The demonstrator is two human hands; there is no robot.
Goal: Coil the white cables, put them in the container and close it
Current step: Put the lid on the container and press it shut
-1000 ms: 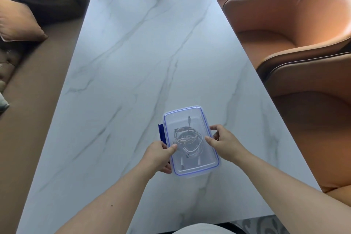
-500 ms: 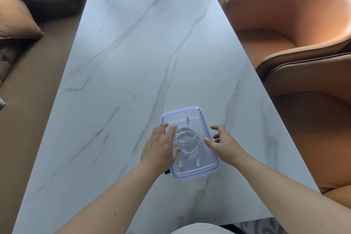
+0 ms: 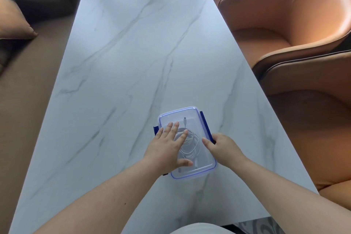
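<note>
My left hand [image 3: 167, 148] lies flat, fingers spread, on the clear lid [image 3: 191, 119] of the rounded rectangular plastic container [image 3: 206, 167], long axis running away from me on the smooth veined marble table [image 3: 133, 53]. My right hand [image 3: 221, 146] pinches its dark blue side clip [image 3: 206, 125]. Coiled white cables [image 3: 190, 145] show inside.

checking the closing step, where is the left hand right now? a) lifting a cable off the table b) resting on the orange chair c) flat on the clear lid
c: the left hand lies palm down, fingers spread, on the lid over the coiled white cables.
</note>
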